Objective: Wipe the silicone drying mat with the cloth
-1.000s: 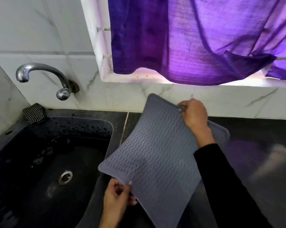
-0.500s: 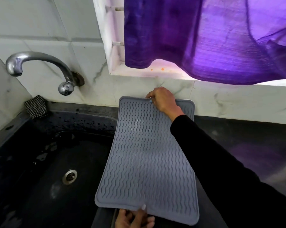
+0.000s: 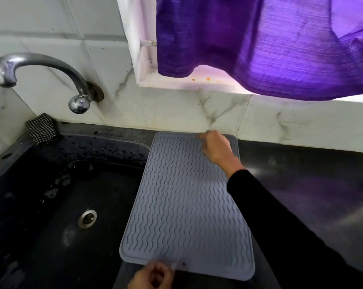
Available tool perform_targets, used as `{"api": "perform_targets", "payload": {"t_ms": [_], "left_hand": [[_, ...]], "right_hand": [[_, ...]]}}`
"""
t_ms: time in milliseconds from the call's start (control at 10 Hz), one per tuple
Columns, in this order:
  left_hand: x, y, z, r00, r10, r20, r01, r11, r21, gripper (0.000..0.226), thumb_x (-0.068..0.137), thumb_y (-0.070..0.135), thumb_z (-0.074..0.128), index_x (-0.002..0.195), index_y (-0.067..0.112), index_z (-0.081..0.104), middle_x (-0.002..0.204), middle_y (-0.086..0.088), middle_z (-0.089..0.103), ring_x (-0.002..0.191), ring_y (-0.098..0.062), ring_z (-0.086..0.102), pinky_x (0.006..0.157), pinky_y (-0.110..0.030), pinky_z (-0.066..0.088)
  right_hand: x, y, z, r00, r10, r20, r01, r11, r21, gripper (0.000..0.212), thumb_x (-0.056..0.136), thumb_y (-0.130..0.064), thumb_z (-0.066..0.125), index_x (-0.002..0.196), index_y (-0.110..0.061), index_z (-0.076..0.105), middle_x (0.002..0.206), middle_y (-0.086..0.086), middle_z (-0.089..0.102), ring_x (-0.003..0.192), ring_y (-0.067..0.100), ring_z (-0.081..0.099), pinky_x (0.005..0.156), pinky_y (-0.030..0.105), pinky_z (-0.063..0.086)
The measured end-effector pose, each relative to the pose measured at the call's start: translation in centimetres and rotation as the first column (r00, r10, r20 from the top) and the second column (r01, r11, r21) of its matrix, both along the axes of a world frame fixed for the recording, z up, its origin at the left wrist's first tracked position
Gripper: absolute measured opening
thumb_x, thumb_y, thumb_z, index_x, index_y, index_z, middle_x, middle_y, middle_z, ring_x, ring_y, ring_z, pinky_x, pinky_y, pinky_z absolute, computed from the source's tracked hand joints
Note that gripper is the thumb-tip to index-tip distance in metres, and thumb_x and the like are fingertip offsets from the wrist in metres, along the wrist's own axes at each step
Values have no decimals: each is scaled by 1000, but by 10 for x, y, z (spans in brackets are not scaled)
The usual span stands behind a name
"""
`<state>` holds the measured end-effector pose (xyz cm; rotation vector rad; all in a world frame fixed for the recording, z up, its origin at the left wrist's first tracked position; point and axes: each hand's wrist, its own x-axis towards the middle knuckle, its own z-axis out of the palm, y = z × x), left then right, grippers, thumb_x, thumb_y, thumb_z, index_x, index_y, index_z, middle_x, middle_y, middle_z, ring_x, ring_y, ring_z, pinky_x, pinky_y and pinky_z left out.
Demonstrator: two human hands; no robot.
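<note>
Grey silicone drying mat (image 3: 187,205) lies flat on the bench (image 3: 301,180), overlapping the wet sink (image 3: 51,205). We pinch its far edge with the right hand (image 3: 216,149); the left hand (image 3: 153,276) pinches the near edge.

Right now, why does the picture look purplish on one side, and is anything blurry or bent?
Head view: daylight through the purple curtain tints the sill and casts a violet sheen on the dark glossy counter. The left hand at the grey ribbed silicone mat is motion-blurred, as is the bottom right corner. The wide lens bows the wall tiles.
</note>
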<state>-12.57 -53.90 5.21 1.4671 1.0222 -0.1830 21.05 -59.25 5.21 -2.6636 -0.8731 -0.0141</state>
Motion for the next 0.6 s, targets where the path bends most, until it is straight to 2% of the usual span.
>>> {"api": "perform_targets", "payload": {"t_ms": [100, 200, 300, 400, 500, 600], "left_hand": [[14, 0, -23, 986, -153, 65, 86, 803, 589, 20, 74, 18, 76, 69, 23, 58, 60, 5, 60, 53, -4, 57, 54, -10, 44], [33, 1, -31, 943, -325, 76, 137, 583, 801, 19, 79, 25, 71, 95, 25, 62, 90, 14, 55, 78, -2, 55, 66, -6, 38], [41, 6, -46, 895, -438, -83, 271, 387, 881, 45, 88, 43, 55, 129, 27, 47, 130, 9, 44, 119, -6, 43, 99, -18, 35], [48, 5, -48, 880, -435, -191, 346, 310, 886, 51, 90, 48, 43, 137, 28, 36, 140, 9, 38, 125, -8, 39, 103, -23, 34], [52, 3, -44, 876, -439, -201, 337, 257, 906, 45, 93, 46, 40, 133, 28, 39, 135, 9, 44, 119, -8, 45, 99, -23, 37], [56, -2, -36, 885, -447, -131, 288, 304, 908, 36, 95, 33, 45, 129, 21, 48, 124, 4, 57, 109, -10, 56, 95, -25, 43]], "right_hand": [[-39, -30, -24, 998, -56, 34, 56, 998, -1, 37, 87, -14, 54, 123, -18, 57, 112, 6, 62, 107, 24, 54, 91, 36, 42], [-82, -62, -48, 991, -133, 2, 133, 990, 39, 39, 91, -29, 51, 129, -20, 51, 131, 1, 52, 121, 20, 45, 100, 34, 34], [-116, -83, -65, 975, -219, -47, 219, 976, -11, 45, 95, -37, 43, 136, -20, 42, 146, 3, 37, 135, 21, 30, 108, 36, 26], [-136, -95, -71, 968, -232, -93, 234, 972, 11, 44, 96, -35, 39, 137, -20, 41, 151, 5, 30, 139, 21, 24, 112, 35, 22], [-150, -102, -63, 966, -253, -62, 258, 959, 113, 40, 96, -30, 42, 133, -18, 47, 145, 3, 39, 135, 18, 33, 109, 32, 27], [-161, -105, -50, 940, -342, 13, 314, 877, 363, 22, 90, -16, 58, 109, -10, 66, 117, 8, 64, 107, 26, 60, 88, 37, 44]]}}
